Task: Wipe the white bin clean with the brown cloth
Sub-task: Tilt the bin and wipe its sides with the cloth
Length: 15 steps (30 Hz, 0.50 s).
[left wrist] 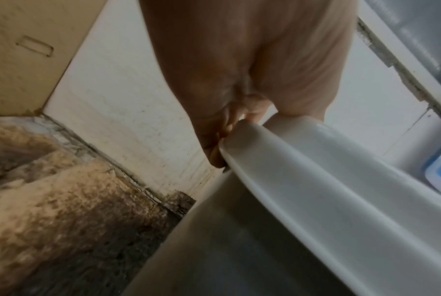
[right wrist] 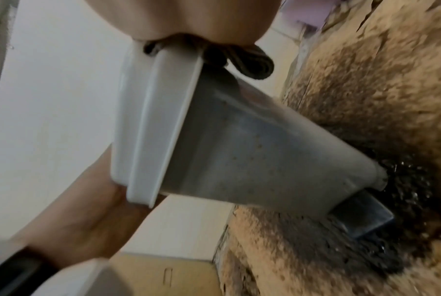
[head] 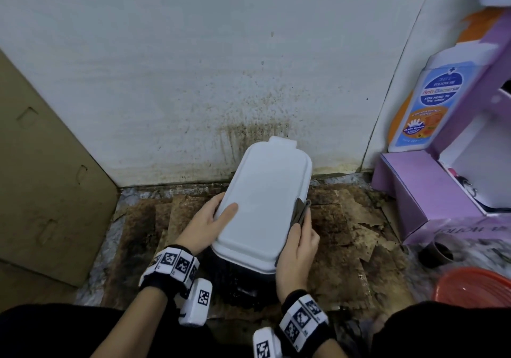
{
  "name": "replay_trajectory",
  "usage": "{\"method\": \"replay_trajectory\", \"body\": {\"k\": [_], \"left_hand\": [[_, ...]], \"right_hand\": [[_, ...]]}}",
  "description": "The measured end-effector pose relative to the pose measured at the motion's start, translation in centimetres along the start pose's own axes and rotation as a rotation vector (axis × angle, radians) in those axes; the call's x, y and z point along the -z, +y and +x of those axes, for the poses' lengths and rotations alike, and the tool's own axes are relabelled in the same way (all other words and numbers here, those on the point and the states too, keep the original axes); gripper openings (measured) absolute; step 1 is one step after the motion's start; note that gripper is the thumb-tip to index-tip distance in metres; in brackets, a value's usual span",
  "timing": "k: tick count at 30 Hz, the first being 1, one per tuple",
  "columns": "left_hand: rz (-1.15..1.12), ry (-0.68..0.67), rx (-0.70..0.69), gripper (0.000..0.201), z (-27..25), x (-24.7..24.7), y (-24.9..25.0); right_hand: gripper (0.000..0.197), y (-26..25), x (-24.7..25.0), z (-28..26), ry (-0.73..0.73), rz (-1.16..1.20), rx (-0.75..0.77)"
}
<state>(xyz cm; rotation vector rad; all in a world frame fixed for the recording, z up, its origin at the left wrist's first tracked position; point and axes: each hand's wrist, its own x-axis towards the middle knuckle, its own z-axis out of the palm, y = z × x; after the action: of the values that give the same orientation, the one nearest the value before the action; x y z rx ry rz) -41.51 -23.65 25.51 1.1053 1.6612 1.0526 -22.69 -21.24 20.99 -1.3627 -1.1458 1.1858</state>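
The white bin (head: 262, 203) stands on the stained floor with its lid closed, below the wall. My left hand (head: 210, 223) grips the lid's left edge, thumb on top and fingers curled under the rim (left wrist: 239, 140). My right hand (head: 297, 252) presses the folded brown cloth (head: 301, 211) against the lid's right edge. In the right wrist view the cloth (right wrist: 252, 62) bunches under the palm at the lid's rim (right wrist: 161, 112), above the bin's grey, speckled side wall (right wrist: 252, 156).
Dirty brown cardboard sheets (head: 345, 233) cover the floor around the bin. A flat cardboard panel (head: 47, 180) leans at the left. A purple box (head: 442, 192) with a wash bottle (head: 425, 103) stands at the right, an orange basin (head: 475, 288) at the lower right. The wall behind is stained.
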Motion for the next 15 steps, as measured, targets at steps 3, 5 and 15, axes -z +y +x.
{"method": "replay_trajectory", "body": {"k": [3, 5, 15], "left_hand": [[0.051, -0.017, 0.011, 0.04, 0.3, 0.6, -0.6], [0.083, 0.012, 0.027, 0.048, 0.4, 0.4, -1.3], [0.146, 0.164, 0.126, 0.102, -0.1, -0.7, -2.3]], "right_hand": [[0.051, 0.5, -0.8, -0.9, 0.004, -0.018, -0.026], [0.049, 0.9, -0.9, -0.7, -0.023, -0.028, -0.038], [0.061, -0.2, 0.6, 5.4, -0.254, -0.085, -0.081]]}}
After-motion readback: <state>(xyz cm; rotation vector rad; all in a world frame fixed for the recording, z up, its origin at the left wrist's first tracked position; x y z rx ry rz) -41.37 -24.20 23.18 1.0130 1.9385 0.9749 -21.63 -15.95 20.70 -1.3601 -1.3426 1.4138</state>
